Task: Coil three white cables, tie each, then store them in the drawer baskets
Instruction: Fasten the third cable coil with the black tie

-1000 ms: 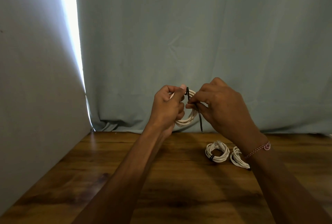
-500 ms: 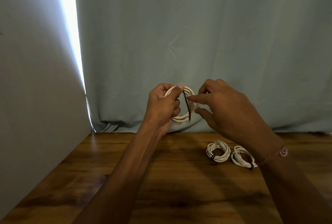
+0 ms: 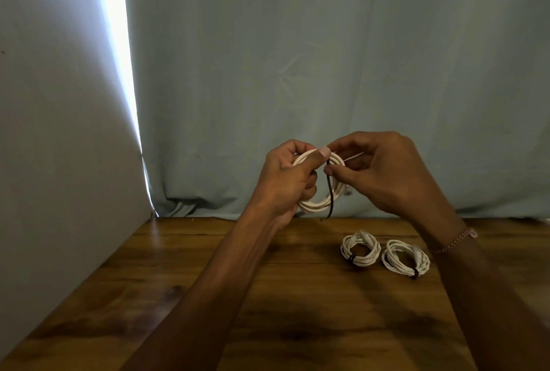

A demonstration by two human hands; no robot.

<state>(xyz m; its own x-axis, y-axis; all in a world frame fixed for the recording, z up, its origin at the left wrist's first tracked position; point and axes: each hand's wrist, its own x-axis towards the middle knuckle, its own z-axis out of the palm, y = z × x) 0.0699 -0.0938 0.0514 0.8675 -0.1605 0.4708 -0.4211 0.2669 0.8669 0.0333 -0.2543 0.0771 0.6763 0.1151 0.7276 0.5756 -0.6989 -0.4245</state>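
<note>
The left grip (image 3: 285, 180) is clenched round a coiled white cable (image 3: 320, 203), the thumb laid across the top of the loops and the fingers curled through the ring from behind. It holds the coil upright in the air, above the far edge of the desk (image 3: 208, 281) and in front of the curtain (image 3: 327, 57). The right grip (image 3: 384, 174) meets the coil at its upper right side, where the thumb and forefinger pinch a thin black tie (image 3: 329, 192) against the loops. The loose end of the tie hangs straight down across the ring and ends just below the lowest loops. The other fingers of the right grip are curled behind the coil. A thin beaded bracelet (image 3: 455, 241) sits on the right wrist.

Below the right forearm, two more coils lie flat on the desk, side by side and just apart. The nearer-left tied coil (image 3: 360, 248) has a dark band on its front left side. The right tied coil (image 3: 405, 257) has a dark band at its front right edge. Both lie right of centre, well apart from the held coil.

The desk is brown wood with dark grain. A pale wall panel (image 3: 59, 132) stands along its left side, and a bright strip of light (image 3: 119, 57) shows between that panel and the blue-grey curtain.
</note>
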